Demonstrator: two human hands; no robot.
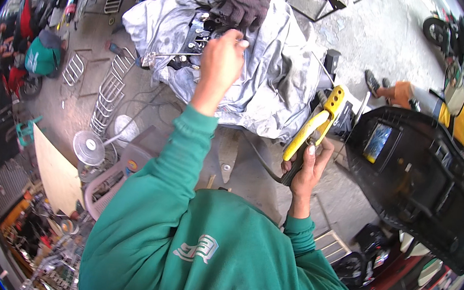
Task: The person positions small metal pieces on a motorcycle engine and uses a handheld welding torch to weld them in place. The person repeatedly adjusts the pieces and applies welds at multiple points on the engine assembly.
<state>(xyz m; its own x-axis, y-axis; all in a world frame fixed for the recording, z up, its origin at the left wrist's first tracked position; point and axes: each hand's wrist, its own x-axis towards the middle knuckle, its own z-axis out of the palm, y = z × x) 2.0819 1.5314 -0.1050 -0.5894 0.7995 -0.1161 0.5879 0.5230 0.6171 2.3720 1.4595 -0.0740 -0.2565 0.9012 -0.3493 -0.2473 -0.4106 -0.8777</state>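
My left hand (222,62) is closed over dark machine parts (198,35) that show through a gap in a silver-grey cloth cover (278,64). What its fingers hold, if anything, is hidden. Right beside them, a co-worker's dark knitted glove (245,3) presses on the same spot from the far side. My right hand (310,168) is wrapped round the black grip of a yellow electrode holder (305,136), tilted up and to the right. A thin rod (322,68) slants from near its top, and a dark cable (264,163) trails from the grip.
At right lies a large black moulded panel (411,182). A fan (88,147) and a plastic crate (110,185) stand at left, near metal racks (110,99). Tools and parts clutter the lower left. Other people and motorcycles (455,44) are farther off.
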